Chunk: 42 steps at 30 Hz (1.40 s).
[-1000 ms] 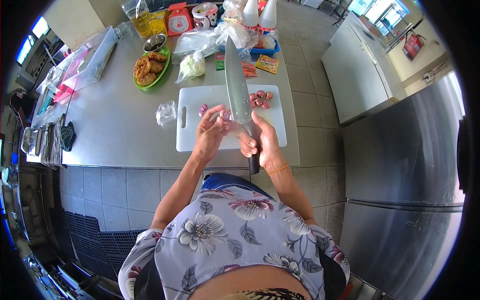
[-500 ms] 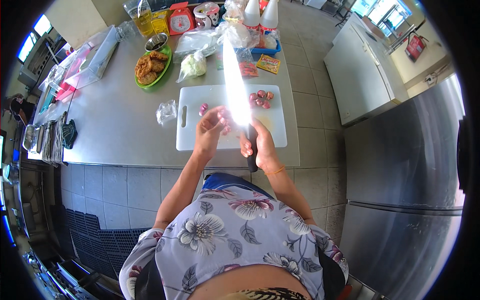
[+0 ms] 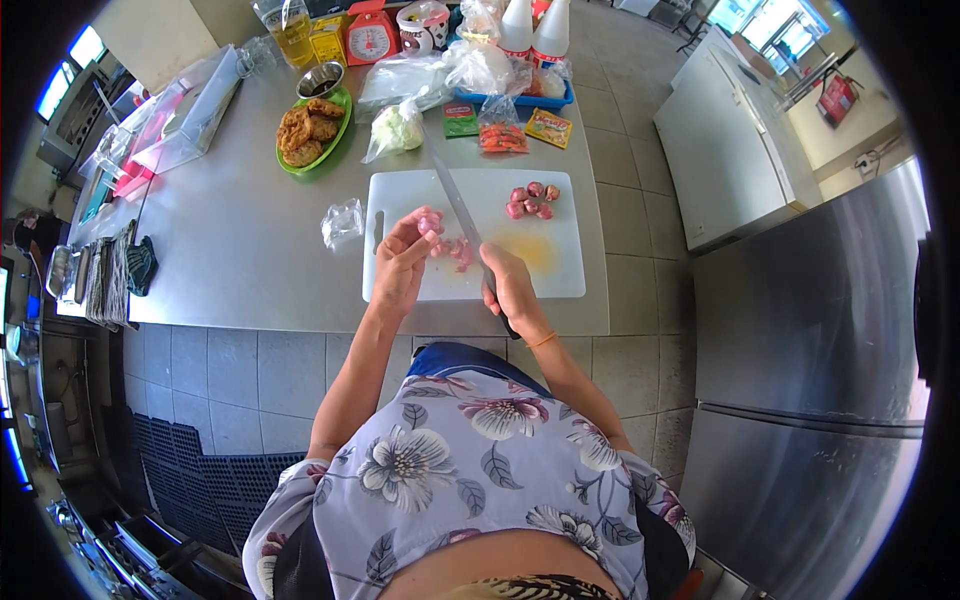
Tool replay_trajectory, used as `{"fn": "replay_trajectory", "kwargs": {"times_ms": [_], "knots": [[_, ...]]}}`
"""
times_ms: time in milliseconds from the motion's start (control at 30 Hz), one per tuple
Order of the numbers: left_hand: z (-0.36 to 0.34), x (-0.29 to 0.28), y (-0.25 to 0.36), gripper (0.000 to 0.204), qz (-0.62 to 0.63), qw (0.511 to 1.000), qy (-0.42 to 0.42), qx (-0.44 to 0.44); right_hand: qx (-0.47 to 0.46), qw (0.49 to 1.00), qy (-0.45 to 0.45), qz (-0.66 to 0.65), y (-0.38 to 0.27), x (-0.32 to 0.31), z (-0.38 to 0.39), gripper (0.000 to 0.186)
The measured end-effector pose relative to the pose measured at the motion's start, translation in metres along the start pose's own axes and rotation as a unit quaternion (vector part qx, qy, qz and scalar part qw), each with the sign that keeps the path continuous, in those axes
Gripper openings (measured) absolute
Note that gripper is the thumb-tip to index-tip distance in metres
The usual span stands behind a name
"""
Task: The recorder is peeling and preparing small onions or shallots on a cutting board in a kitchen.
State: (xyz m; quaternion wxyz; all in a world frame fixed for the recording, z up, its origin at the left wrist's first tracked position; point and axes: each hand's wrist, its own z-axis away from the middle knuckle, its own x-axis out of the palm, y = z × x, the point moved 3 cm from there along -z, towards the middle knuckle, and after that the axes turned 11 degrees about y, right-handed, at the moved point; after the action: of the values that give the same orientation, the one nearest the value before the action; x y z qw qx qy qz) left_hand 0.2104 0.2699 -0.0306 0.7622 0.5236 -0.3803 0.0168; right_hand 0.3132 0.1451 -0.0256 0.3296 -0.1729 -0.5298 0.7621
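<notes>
My left hand pinches a pinkish-purple shallot in its fingertips over the left part of a white cutting board. The handle of a long kitchen knife is gripped in my right hand. Its blade slants up and to the left, its edge passing close beside the shallot. Below the blade lie small pink shallot pieces or peelings, partly hidden by my left fingers. Several whole red shallots sit grouped at the board's far right, with a yellowish wet stain nearer me.
On the steel table are a crumpled plastic bag, a green plate of fried food, a bagged pale vegetable, bagged red chillies or carrots and a blue tray. A red scale stands behind.
The knife has tilted left, and its bright glare is gone. A shallot lying at the board's left no longer shows there; my left hand now holds one near the blade. The view has shifted slightly.
</notes>
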Motion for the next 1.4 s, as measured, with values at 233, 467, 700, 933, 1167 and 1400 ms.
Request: {"fn": "replay_trajectory", "kwargs": {"times_ms": [233,467,700,933,1167,1400], "knots": [[-0.005,-0.005,0.005,0.032,-0.07,0.997,-0.008,0.006,-0.168,0.986,-0.002,0.018,-0.021,0.016,0.011,0.035],[-0.011,-0.005,0.012,0.03,-0.094,0.995,-0.033,-0.008,-0.327,0.919,0.074,0.206,-0.03,0.039,0.011,0.04],[-0.019,-0.009,0.026,0.03,-0.177,0.98,-0.085,0.033,-0.337,0.92,0.109,0.169,-0.028,0.051,0.008,0.033],[-0.024,-0.008,0.028,0.033,-0.162,0.98,-0.113,-0.034,-0.242,0.954,0.158,0.079,-0.034,0.052,0.009,0.032],[-0.025,-0.011,0.032,0.036,-0.158,0.978,-0.125,-0.049,-0.179,0.978,0.08,-0.066,-0.035,0.055,0.016,0.034],[-0.025,-0.008,0.034,0.032,-0.14,0.984,-0.112,-0.021,-0.24,0.962,0.118,0.052,-0.034,0.068,0.018,0.032]]}}
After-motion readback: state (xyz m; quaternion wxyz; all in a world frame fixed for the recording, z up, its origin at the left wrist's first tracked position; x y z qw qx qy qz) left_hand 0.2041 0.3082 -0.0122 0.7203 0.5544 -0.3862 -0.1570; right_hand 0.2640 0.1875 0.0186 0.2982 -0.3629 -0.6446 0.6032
